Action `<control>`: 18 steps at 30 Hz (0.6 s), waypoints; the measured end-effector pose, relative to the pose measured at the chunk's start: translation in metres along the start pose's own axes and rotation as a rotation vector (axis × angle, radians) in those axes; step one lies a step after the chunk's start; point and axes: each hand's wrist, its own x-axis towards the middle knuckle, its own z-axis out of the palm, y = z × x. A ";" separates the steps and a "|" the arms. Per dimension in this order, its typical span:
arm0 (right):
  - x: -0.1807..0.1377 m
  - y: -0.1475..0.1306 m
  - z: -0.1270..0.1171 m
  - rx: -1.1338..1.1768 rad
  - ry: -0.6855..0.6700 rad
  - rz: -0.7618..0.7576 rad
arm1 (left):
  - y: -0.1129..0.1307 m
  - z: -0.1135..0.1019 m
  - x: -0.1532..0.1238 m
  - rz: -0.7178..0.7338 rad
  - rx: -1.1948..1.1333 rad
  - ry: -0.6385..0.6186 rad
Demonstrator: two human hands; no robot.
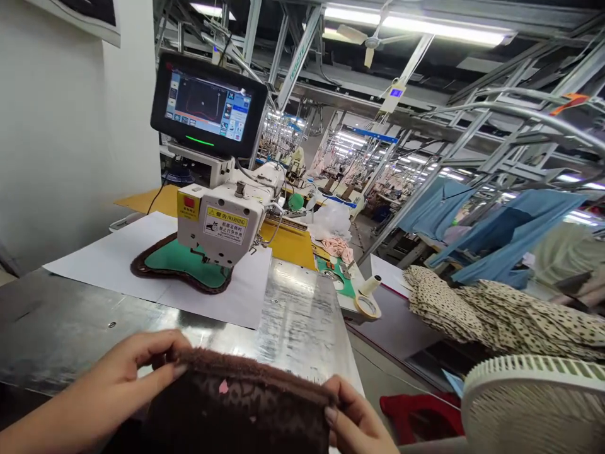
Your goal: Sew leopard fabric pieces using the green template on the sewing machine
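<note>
Steel counter spreads behind a brown fleecy fabric piece, its top edge pinched between the fingers of the left hand and right hand.

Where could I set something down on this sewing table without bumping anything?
Bare steel tabletop lies between the white paper sheet and the brown fabric in the left hand and right hand. Crowding is around the sewing machine, by the tape roll and pink fabric.

Hands: 2, left hand, right hand
Brown pile fabric pieces: 2
Sewing machine, front table: 1
Touchscreen: 1
Ceiling fan, upper middle: 1
Thread cone: 1
</note>
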 end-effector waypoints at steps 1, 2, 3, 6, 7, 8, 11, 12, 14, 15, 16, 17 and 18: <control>0.002 -0.005 -0.005 -0.018 0.041 -0.015 | 0.004 0.003 0.010 0.036 0.054 -0.017; 0.005 -0.011 -0.011 -0.039 0.085 -0.024 | 0.009 0.008 0.022 0.082 0.116 -0.030; 0.007 -0.017 -0.016 -0.056 0.131 -0.030 | 0.014 0.014 0.034 0.129 0.175 -0.037; 0.013 -0.034 -0.029 -0.083 0.237 -0.036 | 0.029 0.037 0.069 0.218 0.298 -0.035; 0.015 -0.038 -0.032 -0.090 0.253 -0.044 | 0.033 0.044 0.079 0.232 0.315 -0.037; 0.017 -0.041 -0.035 -0.105 0.266 -0.061 | 0.036 0.050 0.089 0.241 0.323 -0.035; 0.026 -0.045 -0.042 -0.180 0.312 -0.111 | 0.037 0.065 0.116 0.255 0.344 -0.038; 0.029 -0.044 -0.045 -0.203 0.333 -0.123 | 0.035 0.068 0.124 0.253 0.343 -0.044; 0.037 -0.042 -0.051 -0.228 0.374 -0.134 | 0.031 0.076 0.138 0.242 0.334 -0.063; 0.040 -0.041 -0.055 -0.233 0.391 -0.135 | 0.029 0.080 0.144 0.238 0.329 -0.074; 0.043 -0.039 -0.058 -0.241 0.407 -0.135 | 0.028 0.084 0.148 0.240 0.324 -0.080; 0.046 -0.038 -0.062 -0.248 0.423 -0.137 | 0.028 0.088 0.152 0.245 0.322 -0.082; 0.048 -0.037 -0.064 -0.256 0.437 -0.141 | 0.028 0.091 0.154 0.252 0.322 -0.079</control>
